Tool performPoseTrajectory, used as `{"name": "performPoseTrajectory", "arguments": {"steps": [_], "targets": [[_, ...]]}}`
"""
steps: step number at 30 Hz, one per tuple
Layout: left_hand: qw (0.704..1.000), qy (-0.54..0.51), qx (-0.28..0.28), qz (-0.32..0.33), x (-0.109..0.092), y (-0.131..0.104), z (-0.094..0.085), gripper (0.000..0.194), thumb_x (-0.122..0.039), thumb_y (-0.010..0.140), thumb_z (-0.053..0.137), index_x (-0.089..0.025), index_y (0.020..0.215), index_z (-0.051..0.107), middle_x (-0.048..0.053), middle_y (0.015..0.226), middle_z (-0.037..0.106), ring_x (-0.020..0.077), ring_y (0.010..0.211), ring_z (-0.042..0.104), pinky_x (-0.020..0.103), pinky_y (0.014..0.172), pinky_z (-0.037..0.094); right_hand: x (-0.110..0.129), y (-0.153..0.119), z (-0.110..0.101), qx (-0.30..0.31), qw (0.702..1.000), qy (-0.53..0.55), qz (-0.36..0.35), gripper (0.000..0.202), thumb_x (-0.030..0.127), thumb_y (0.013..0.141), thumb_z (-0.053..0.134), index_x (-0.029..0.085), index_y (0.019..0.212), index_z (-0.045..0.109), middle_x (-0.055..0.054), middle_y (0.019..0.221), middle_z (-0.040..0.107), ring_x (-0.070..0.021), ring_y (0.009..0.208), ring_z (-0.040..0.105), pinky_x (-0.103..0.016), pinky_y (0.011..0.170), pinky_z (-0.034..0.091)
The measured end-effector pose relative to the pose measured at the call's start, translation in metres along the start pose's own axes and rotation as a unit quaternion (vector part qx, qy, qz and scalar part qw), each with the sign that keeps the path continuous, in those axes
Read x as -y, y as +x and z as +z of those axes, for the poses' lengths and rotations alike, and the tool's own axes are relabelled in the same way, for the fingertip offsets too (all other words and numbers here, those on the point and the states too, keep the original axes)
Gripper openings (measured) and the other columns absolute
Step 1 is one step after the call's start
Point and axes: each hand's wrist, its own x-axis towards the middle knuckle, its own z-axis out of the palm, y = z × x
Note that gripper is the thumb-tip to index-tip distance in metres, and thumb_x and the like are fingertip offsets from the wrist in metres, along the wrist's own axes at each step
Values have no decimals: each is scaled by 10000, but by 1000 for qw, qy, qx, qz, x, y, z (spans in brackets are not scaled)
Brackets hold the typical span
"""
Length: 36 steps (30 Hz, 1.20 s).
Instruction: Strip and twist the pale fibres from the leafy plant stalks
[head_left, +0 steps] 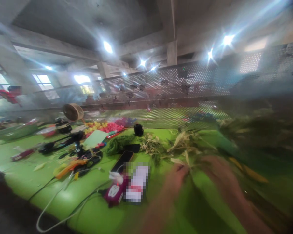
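Observation:
My left hand (177, 175) is over the green table, its fingers pinched at the base of a pale leaf sprig (183, 160). To its right, my right hand (213, 164) reaches among dry-looking stems and leaves; motion smears its fingers, so their grip cannot be made out. Just beyond both hands lies a loose pile of yellowish-green leaves (180, 143). A clump of cream-coloured sprigs (150, 143) is farther left, beside a dark green leafy bundle (118, 143).
A magenta power strip (116, 193), a dark phone (123, 161) and an orange glue gun (70, 169) with cables occupy the green table (92, 216). Pink and yellow petals (104, 127) and a small fan (73, 112) stand behind. A perforated metal partition (161, 84) borders the back.

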Motion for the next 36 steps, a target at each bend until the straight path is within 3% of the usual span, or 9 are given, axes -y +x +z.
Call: {"name": "performPoseTrajectory", "arguments": {"steps": [3, 8, 12, 17, 24, 27, 31, 36], "targets": [[999, -20, -30, 7, 1, 4, -3, 472, -540, 650, 715, -116, 846, 648, -29, 599, 497, 73, 528, 388, 226, 545, 292, 3, -1, 3, -53, 998, 0, 30, 255, 431, 838, 558, 251, 1009, 615, -68, 1082, 645, -264, 1068, 560, -403, 903, 439], [999, 1, -38, 23, 10, 7, 0, 466, -556, 662, 697, -122, 817, 629, -18, 632, 515, 70, 518, 382, 236, 529, 283, 29, -9, 16, 91, 984, 103, 111, 268, 473, 832, 560, 240, 921, 659, -46, 903, 729, -224, 806, 672, -319, 687, 515], [999, -1, -36, 25, 11, 4, 4, 477, -563, 656, 701, -120, 818, 634, -26, 604, 478, 71, 525, 376, 236, 536, 290, 38, -9, 19, 126, 967, 175, 139, 288, 450, 862, 517, 218, 921, 678, -45, 863, 753, -209, 721, 690, -288, 619, 514], [998, -19, -60, 8, 4, 1, 6, 475, -555, 603, 735, -127, 789, 643, -21, 609, 497, 72, 530, 377, 233, 537, 284, 30, -8, 20, 123, 978, 135, 104, 264, 411, 879, 493, 226, 876, 682, -46, 895, 739, -216, 772, 672, -312, 677, 506], [996, -44, -80, 10, 3, 2, 5, 408, -491, 574, 762, -130, 729, 650, -51, 527, 430, 69, 503, 338, 228, 528, 262, 27, -10, 21, 127, 991, 49, -18, 261, 381, 902, 457, 265, 853, 685, -39, 838, 720, -218, 750, 639, -338, 668, 487], [997, -51, -57, 30, 1, 2, 4, 384, -469, 592, 762, -129, 734, 651, -53, 522, 413, 72, 508, 341, 227, 540, 275, 25, -11, 21, 136, 986, 98, 22, 247, 403, 879, 487, 267, 877, 694, -37, 839, 730, -224, 750, 656, -343, 672, 508], [998, -46, -31, 33, 1, 1, 3, 406, -479, 623, 753, -138, 820, 655, -33, 593, 494, 72, 529, 385, 226, 564, 308, 28, -12, 20, 131, 970, 165, 119, 261, 394, 861, 510, 224, 934, 694, -66, 885, 747, -237, 776, 684, -339, 680, 530], [999, -7, -49, 23, 5, 0, 3, 463, -496, 606, 760, -152, 901, 663, 4, 714, 586, 90, 599, 450, 229, 590, 335, 35, -11, 19, 112, 968, 182, 133, 274, 425, 842, 547, 227, 950, 703, -69, 914, 759, -254, 786, 701, -352, 653, 543]]}}
